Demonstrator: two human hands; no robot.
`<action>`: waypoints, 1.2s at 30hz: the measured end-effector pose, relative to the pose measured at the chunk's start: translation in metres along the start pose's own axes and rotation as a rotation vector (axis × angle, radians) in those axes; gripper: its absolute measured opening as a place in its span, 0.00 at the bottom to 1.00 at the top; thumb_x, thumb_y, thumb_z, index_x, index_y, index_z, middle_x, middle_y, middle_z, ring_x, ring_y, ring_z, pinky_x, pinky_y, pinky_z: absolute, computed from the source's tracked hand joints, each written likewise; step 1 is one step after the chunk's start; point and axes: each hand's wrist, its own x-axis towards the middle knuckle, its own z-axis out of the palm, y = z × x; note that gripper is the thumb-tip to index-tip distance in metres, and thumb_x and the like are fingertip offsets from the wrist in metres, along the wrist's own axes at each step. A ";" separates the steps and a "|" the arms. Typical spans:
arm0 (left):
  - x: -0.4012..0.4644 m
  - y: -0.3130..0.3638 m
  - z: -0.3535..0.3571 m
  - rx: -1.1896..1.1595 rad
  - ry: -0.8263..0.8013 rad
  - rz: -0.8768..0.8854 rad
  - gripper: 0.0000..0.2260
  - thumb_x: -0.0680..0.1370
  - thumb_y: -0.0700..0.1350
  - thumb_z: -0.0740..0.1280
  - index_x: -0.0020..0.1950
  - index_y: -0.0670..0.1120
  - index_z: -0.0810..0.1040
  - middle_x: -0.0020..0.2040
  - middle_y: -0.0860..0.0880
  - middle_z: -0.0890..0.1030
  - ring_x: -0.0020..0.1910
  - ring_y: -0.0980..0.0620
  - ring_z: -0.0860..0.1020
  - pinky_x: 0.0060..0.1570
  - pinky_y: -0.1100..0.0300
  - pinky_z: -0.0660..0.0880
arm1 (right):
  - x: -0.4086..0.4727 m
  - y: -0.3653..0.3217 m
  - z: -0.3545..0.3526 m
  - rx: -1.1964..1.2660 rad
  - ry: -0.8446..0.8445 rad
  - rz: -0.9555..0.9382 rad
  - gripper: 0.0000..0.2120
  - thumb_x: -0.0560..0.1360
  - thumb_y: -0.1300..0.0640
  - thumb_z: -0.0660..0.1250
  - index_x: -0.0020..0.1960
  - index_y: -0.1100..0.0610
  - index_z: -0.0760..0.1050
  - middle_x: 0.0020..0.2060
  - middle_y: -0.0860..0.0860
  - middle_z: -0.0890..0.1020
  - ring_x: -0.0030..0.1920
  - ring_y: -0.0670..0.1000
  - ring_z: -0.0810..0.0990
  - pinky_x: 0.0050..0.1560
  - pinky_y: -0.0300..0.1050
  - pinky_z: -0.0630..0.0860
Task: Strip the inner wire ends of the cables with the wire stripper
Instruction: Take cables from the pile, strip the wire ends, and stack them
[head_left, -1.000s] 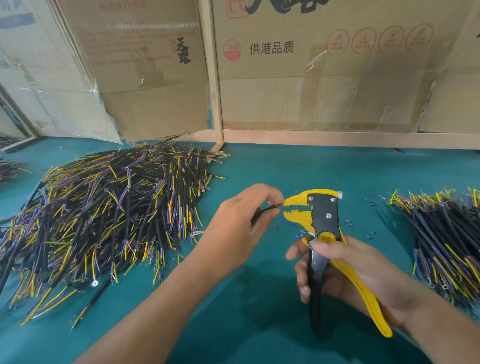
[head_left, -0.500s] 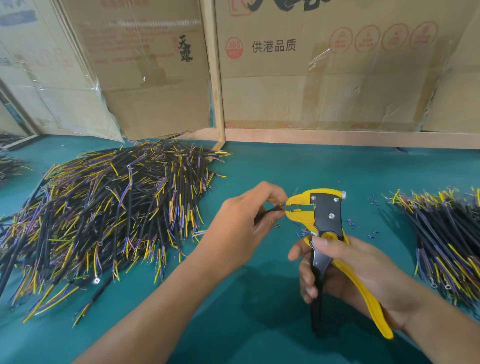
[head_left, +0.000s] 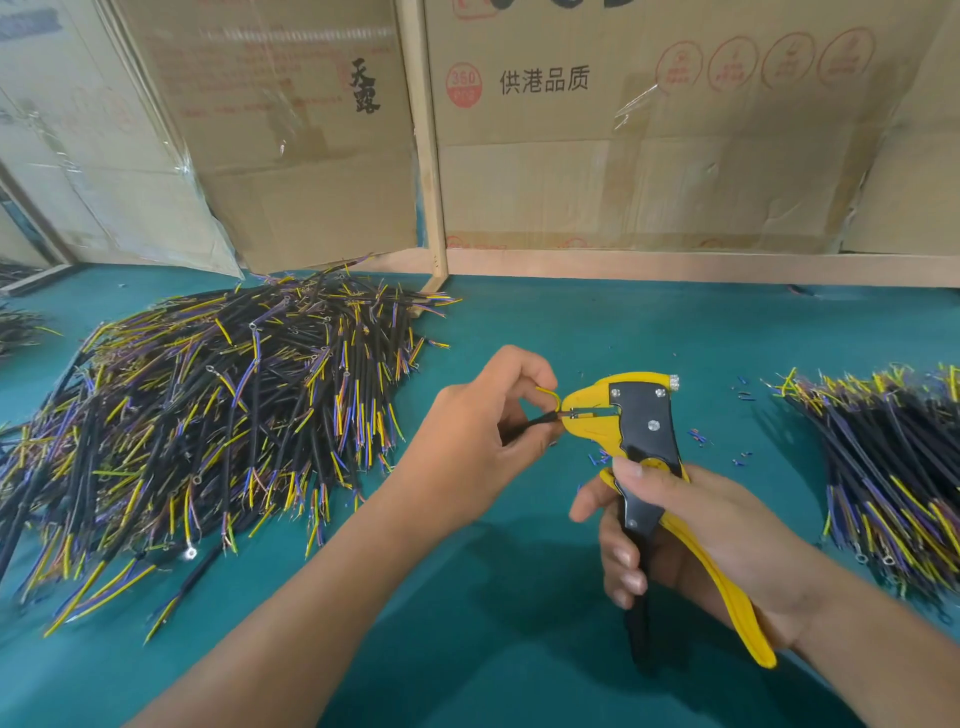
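From the head camera I look down on a teal-green desk (head_left: 519, 332) backed by flattened brown cardboard boxes (head_left: 649, 156) printed with red and black Chinese characters, with a pale wooden post (head_left: 426, 145) standing between them. My left hand (head_left: 467, 447) is near the middle of the view, its fingers curled so that thumb and fingertips pinch a short black-sheathed cable (head_left: 530, 422) close to its end. One inner wire of that cable runs straight into the yellow nose of the yellow-and-black metal wire stripper (head_left: 639, 431), while a thin yellow inner wire (head_left: 551, 393) loops upward beside the fingers, outside the tool. My right hand (head_left: 691, 540) has its grip wrapped round the stripper's two handles, one black, one yellow, with the thumb laid across the black body near the pivot; the handles stand only a little apart. The stripper is held upright above the desk, nose pointing left toward the cable. To the left lies a large loose heap of black cables with yellow, blue and purple ends (head_left: 208, 426). At the right edge lies a second, tidier pile of similar cables (head_left: 893, 467). Tiny blue and purple insulation scraps (head_left: 698, 437) are scattered on the desk just beside the tool's head.
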 end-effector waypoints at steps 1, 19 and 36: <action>0.000 -0.001 0.000 0.008 -0.003 -0.005 0.17 0.76 0.38 0.73 0.52 0.56 0.69 0.46 0.60 0.81 0.27 0.57 0.67 0.30 0.70 0.64 | 0.000 0.000 0.000 -0.005 0.009 0.007 0.27 0.70 0.41 0.73 0.50 0.66 0.81 0.30 0.58 0.71 0.29 0.56 0.71 0.34 0.53 0.74; 0.001 -0.013 0.005 -0.001 -0.029 -0.017 0.13 0.79 0.41 0.71 0.54 0.52 0.68 0.46 0.62 0.82 0.30 0.54 0.69 0.32 0.68 0.67 | 0.001 -0.009 -0.006 -0.002 0.160 0.024 0.29 0.69 0.35 0.74 0.47 0.62 0.82 0.26 0.51 0.63 0.22 0.49 0.61 0.25 0.41 0.64; 0.007 -0.016 0.001 -0.422 0.082 -0.133 0.07 0.79 0.45 0.69 0.51 0.47 0.71 0.46 0.49 0.87 0.26 0.54 0.71 0.28 0.68 0.68 | 0.009 -0.014 -0.010 0.357 0.284 -0.082 0.11 0.74 0.61 0.64 0.55 0.61 0.71 0.40 0.65 0.80 0.39 0.63 0.82 0.42 0.57 0.83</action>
